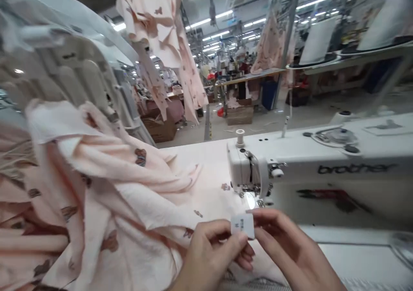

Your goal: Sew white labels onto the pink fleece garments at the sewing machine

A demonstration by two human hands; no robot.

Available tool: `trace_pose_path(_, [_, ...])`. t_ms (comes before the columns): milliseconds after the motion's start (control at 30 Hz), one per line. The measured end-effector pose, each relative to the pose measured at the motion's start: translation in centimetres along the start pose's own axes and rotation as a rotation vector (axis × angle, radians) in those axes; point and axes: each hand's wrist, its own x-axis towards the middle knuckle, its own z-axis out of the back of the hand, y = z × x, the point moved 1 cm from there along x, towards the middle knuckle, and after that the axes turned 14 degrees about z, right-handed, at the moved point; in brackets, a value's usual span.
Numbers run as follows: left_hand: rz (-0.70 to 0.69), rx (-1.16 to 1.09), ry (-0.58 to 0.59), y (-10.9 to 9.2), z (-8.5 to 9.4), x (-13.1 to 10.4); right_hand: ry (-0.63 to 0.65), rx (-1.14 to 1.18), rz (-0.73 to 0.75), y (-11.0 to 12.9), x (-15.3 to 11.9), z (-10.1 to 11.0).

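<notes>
In the head view, a small white label point(238, 224) with dark print is pinched between the thumb and fingers of my left hand point(214, 250). The fingertips of my right hand point(285, 243) close on the label's right edge. Both hands are just in front of the needle area of a white sewing machine point(250, 170). Pale pink fabric point(129, 196) with small brown bear prints lies in folds to the left. Part of it spreads flat beneath the label and under the lit presser foot point(260, 203).
Behind the machine arm lies a red-handled tool point(335, 196), blurred. Thread cones point(318, 41) stand on a rack at upper right. Pink garment pieces point(158, 20) hang above the table's far side. Cardboard boxes point(240, 115) and other worktables point(251, 75) are farther back.
</notes>
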Motion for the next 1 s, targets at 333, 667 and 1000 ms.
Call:
trace_pose_path(333, [0.032, 0.213, -0.024, -1.1, 2.1, 0.7, 0.013, 0.01, -0.208, 1.1, 0.4, -1.0])
trace_pose_path(667, [0.112, 0.18, 0.016, -0.2, 1.9, 1.2, 0.073, -0.078, -0.203, 0.3, -0.2, -0.6])
trace_pose_path(1000, [-0.27, 1.135, -0.281, -2.1, 1.9, 7.1, 0.044, -0.927, 0.608, -6.3, -3.9, -1.0])
